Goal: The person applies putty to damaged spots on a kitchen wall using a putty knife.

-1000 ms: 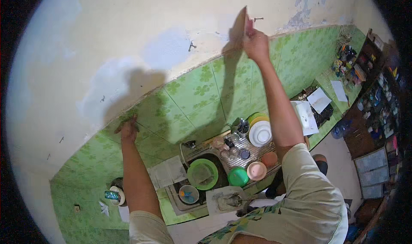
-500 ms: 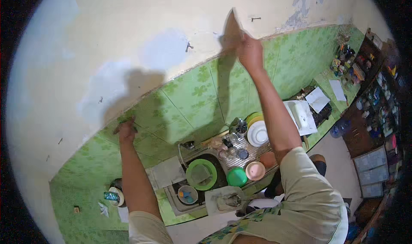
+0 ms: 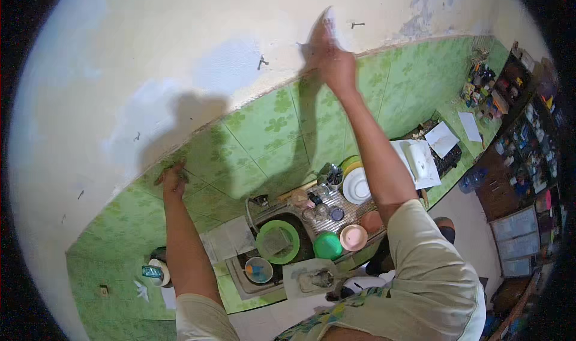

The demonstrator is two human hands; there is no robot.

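Observation:
Up high, my right hand (image 3: 337,68) is closed round a flat, pointed blade that looks like a putty knife (image 3: 328,24). The blade lies at the cream wall (image 3: 180,35), just above the top edge of the green tiles and left of a small hook (image 3: 358,24). Its handle is hidden in my fist. Over on the left, my left hand (image 3: 173,178) rests with fingers spread against the green tiles (image 3: 264,125), holding nothing. Pale, smooth patches (image 3: 225,65) show on the wall between my hands.
Below my arms is a sink with a green basin (image 3: 292,252) and a small bowl (image 3: 258,270). Glasses, bowls and white plates (image 3: 357,186) crowd the ribbed drainer. A white-covered stove (image 3: 417,161) stands right; a cluttered shelf (image 3: 528,137) is beyond it. Hooks stick out of the wall.
My right hand has shifted slightly left and turned, so the blade now shows whitish instead of brown. My left hand stays on the tiles. The whole view has moved a little.

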